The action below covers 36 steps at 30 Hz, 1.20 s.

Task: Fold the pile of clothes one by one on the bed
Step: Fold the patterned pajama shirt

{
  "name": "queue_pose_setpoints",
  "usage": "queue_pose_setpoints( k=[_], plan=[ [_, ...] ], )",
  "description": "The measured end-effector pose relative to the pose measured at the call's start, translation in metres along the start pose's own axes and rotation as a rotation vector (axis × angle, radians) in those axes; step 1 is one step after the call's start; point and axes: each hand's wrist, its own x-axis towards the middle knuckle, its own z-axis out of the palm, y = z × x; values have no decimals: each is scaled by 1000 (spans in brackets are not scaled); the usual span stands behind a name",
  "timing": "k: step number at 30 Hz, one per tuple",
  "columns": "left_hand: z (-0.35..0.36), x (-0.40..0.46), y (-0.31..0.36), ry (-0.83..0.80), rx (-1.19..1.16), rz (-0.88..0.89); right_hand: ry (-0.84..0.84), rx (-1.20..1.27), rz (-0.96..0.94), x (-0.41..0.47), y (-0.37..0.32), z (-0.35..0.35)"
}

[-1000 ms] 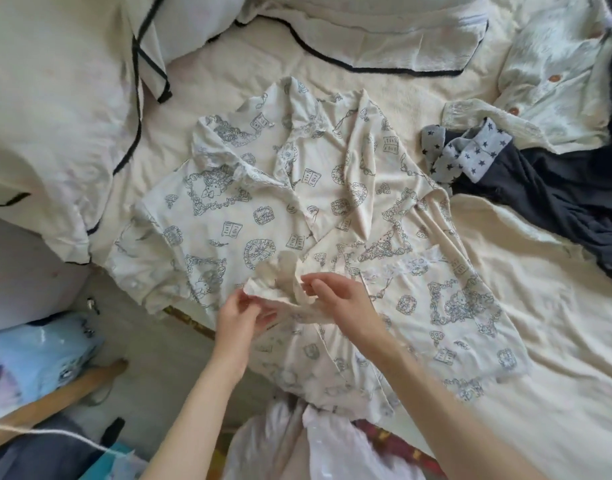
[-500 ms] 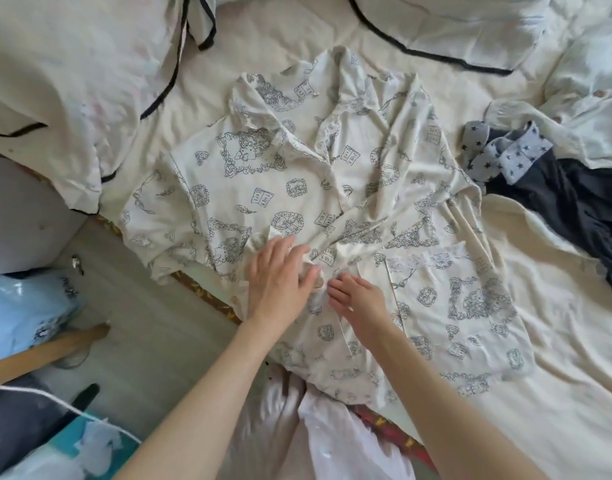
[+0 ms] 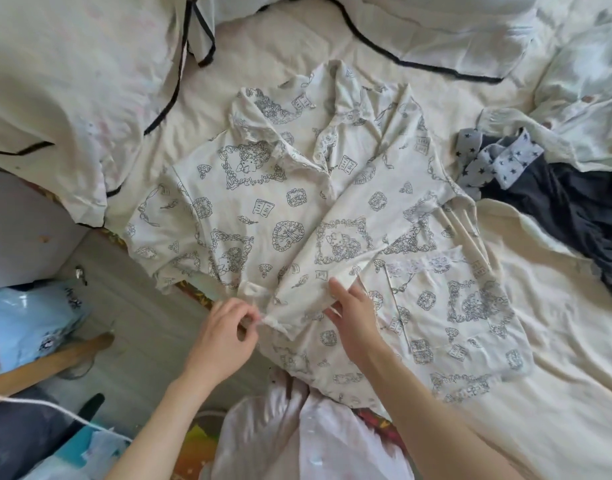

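Dark garment [image 3: 581, 216] far right of hands: cut by frame edge. Pale buttoned top [image 3: 581, 98] beyond it: partly cut. Shirt hem [image 3: 335, 375] under right forearm: hidden.

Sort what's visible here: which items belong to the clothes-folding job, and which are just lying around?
Job:
- printed pajama shirt, spread on the bed
- left hand, pinching its front edge
- right hand, resting on it
- dark garment with star cuffs, unfolded
- pale buttoned garment

Lying about:
- black-trimmed pillows
- blue plastic bag on the floor
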Motion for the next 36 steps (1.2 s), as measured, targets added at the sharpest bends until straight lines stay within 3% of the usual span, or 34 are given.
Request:
queue_pose_setpoints(
  k=[2,7,13,17,21,23,27,29,32,36],
  plan=[
    [5,2,-3,-21,59,-43,-5,9,60,-2,8,-4],
    [10,42,23,168,81,3,-48,-101,149,5,14,-4],
    [11,82,39,-188,94,-128,30,-133,54,-2,17,3],
    [5,67,27,-234,-218,-143,32,-283,25,-9,25,-3],
    [1,48,9,-370,-260,-204,-61,-312,102,-15,33,-8],
    [-3,40,6,-332,-386,-204,-84,-325,68,-17,36,-9],
    [-4,30,-3,-106,-493,-171,-120,-308,29,-21,44,-13],
    [1,25,-10,-58,-387,-217,-114,-351,27,-21,49,-14],
    [5,22,-30,2,-183,-327,60,-679,-11,-19,56,-17],
    [-15,30,-51,132,-94,-325,210,-955,-305,-19,43,-13]
  ],
)
